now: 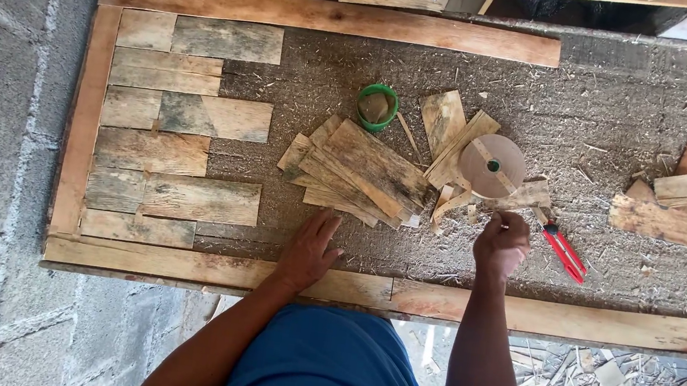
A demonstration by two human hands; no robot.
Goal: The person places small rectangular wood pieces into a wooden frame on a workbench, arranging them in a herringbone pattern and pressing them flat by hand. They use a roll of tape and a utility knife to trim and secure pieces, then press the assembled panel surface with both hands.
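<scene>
**A:** How far along is the board looking?

**B:** Only the left end is filled. Short weathered planks [183,132] are lying in six rows inside the wooden frame [84,123], each row touching the next. The rest of the particle-board panel [636,117], which I judge to be well over half, is showing bare and dusted with sawdust.

**A:** Where are the pieces waiting to go in?

**B:** A loose pile of wood offcuts [364,174] is sitting near the middle of the panel, just right of the laid rows. More scraps [684,225] are lying well apart at the right end.

**A:** What are the hands doing?

**B:** The left hand [309,250] is resting flat and open, gripping nothing, fingertips just beside the pile's near edge. The right hand [501,245] is closed into a fist, seemingly pinching something small; what it is, I cannot tell.

**A:** Anything else around?

**B:** A round wooden disc [493,165] is lying on some offcuts, a green roll of tape [377,106] is sitting above the pile, and a red utility knife [564,251] is lying just right of the fist.
</scene>
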